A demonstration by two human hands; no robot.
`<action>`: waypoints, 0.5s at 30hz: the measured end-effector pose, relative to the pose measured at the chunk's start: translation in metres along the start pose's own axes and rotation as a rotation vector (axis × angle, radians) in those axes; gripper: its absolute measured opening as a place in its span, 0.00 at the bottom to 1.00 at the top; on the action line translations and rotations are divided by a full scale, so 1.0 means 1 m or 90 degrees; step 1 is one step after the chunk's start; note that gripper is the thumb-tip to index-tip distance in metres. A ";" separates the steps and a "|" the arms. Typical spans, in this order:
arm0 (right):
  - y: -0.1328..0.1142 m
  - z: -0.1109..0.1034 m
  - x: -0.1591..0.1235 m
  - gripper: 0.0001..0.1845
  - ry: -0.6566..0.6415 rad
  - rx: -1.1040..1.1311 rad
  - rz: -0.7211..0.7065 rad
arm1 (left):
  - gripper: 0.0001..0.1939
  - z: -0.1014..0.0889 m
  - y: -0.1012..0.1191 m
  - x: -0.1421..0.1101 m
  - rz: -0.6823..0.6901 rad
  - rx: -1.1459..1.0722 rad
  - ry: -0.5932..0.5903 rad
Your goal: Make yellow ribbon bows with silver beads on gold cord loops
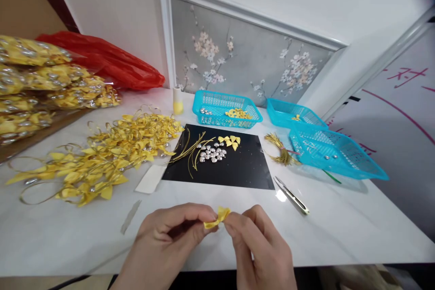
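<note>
Between my two hands, above the table's front part, is a small folded yellow ribbon piece (217, 218). My left hand (173, 240) pinches its left end between thumb and forefinger. On the other end, the fingertips of my right hand (260, 247) are closed. Beyond my hands lies a black mat (238, 172). Silver heart-shaped beads (213, 153), several yellow ribbon pieces (231, 141) and loose gold-coloured stems (190, 149) rest on it. Right of the mat is a pair of metal tweezers (292, 197).
Finished-looking yellow sprigs (125, 149) are heaped at left, near stacked bagged bundles (41, 77) and a red plastic bag (112, 61). Blue baskets (226, 95) stand at the back and right. A bundle of gold stems (283, 156), a yellow-white roll (177, 100) and white paper (149, 179) lie about.
</note>
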State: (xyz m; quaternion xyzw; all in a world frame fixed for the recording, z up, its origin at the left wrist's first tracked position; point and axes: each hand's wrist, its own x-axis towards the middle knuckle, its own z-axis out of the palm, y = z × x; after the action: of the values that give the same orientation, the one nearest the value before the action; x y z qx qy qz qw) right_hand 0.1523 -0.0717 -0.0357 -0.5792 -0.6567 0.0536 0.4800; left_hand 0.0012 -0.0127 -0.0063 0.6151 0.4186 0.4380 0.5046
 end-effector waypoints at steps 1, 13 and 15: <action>0.000 0.000 0.000 0.15 0.003 0.000 -0.003 | 0.09 0.001 0.000 0.000 0.013 0.008 0.006; 0.000 -0.001 -0.001 0.13 0.019 0.033 -0.013 | 0.16 0.000 -0.006 -0.004 0.122 0.092 0.055; -0.007 0.001 -0.002 0.09 0.043 0.068 0.032 | 0.13 0.000 -0.007 -0.005 0.091 0.111 0.048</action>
State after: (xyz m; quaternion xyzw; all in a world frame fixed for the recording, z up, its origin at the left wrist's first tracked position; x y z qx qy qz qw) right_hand 0.1469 -0.0749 -0.0328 -0.5708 -0.6216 0.0810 0.5303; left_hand -0.0008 -0.0160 -0.0139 0.6682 0.4287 0.4576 0.4004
